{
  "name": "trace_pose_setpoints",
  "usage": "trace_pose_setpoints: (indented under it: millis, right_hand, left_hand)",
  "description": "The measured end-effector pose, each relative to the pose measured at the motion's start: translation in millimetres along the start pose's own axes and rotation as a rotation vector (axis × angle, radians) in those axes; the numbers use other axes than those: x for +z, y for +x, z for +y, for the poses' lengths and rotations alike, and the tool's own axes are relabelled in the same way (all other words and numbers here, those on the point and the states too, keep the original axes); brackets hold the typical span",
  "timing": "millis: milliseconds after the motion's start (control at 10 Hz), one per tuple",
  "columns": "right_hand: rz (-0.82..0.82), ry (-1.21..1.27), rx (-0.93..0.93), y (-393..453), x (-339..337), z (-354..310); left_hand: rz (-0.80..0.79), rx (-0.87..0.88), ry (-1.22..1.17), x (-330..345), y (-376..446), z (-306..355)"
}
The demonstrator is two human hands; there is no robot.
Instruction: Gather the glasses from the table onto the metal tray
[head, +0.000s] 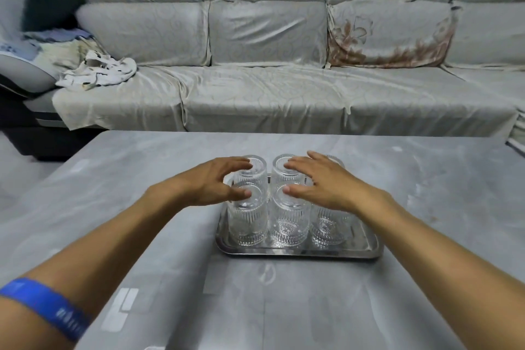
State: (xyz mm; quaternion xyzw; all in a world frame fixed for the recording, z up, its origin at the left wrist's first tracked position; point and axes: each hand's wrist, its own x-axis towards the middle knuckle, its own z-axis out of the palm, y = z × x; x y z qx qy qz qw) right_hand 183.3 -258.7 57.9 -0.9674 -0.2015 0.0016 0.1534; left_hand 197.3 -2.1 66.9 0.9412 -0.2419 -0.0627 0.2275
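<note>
Several clear ribbed glasses stand upside down in two rows on a metal tray (298,251) in the middle of the grey table (142,236). My left hand (211,183) hovers over the left pair, fingers spread, thumb tip at the front left glass (247,220) and fingertips at the back left glass (252,169). My right hand (321,180) is spread over the middle and right glasses; its thumb touches the front middle glass (289,221). The front right glass (328,229) is partly hidden under it. Neither hand grips a glass.
A long sofa (270,88) with a pale cover runs behind the table's far edge. Crumpled cloth (98,72) and a dark cushion (54,3) lie at its left end. A blue band (45,305) is on my left forearm.
</note>
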Motion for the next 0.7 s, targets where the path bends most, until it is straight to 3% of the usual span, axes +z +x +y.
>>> trace_pose_setpoints:
  millis: [200,300,600,700]
  right_hand:
    - [0.037,0.066,0.003,2,7,5]
    - [0.082,0.226,0.055,-12,-8,23]
    - [0.064,0.139,0.143,-34,-20,45]
    - [0.286,0.251,0.19,-51,-18,28]
  left_hand:
    - [0.018,0.004,0.002,4,0,-2]
    - [-0.011,-0.017,-0.007,3,1,-2]
    - [-0.028,-0.067,-0.036,2,0,1]
    - [0.153,-0.067,-0.144,1,-13,16]
